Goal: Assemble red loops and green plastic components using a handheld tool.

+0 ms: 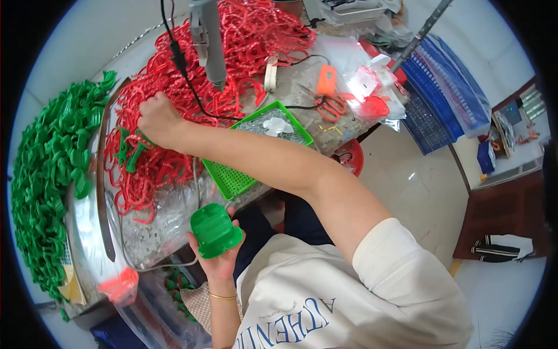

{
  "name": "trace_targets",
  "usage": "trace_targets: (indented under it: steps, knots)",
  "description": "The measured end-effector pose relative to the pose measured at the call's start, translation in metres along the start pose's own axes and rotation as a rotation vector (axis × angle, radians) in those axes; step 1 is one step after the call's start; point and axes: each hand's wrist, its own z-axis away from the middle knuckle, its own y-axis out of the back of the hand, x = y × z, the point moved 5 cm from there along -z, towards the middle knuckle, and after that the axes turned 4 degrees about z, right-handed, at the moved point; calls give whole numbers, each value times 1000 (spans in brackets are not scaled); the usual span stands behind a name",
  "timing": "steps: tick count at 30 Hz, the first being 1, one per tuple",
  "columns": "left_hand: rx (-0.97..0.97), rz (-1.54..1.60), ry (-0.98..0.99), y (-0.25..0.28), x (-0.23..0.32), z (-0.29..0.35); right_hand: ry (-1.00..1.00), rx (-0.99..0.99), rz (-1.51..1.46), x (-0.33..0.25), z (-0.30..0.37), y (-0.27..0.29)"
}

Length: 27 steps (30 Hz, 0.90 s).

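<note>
Your left hand (218, 259) grips a green plastic piece (215, 230) at the tabletop's (168, 224) near edge. Your right hand (158, 119) is closed in the red pieces (174, 87); contents unclear. Clear bags (372, 87) lie at the right edge.

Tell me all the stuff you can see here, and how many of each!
red plastic pieces: one big heap, red, on the table ahead
green plastic pieces: one long heap, green, along the table's left edge
green tray: one, green, front of table, small metal parts inside
hanging power screwdriver: one, grey, above the red heap
scissors: one pair, orange handles, right of the tray
blue crates: a stack, blue, on the right
green plastic part: one, green, held in the left hand
left hand: holding the green part
right hand: reaching into the red heap
</note>
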Motion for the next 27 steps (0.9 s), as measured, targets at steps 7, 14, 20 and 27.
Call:
trace_targets:
  steps: [7,14,20,27]
  knots:
    - [-52,-7,-37,-5,12,-2,98,-130,-51,8,15,-47]
    - [-48,-9,-69,7,11,9,56,-133,101,32,-5,-3]
    - [-66,-24,-109,8,21,0,-278,-68,-641,31,14,80]
    - [-52,-81,59,-13,-23,-33,-59,-758,-998,-16,113,120]
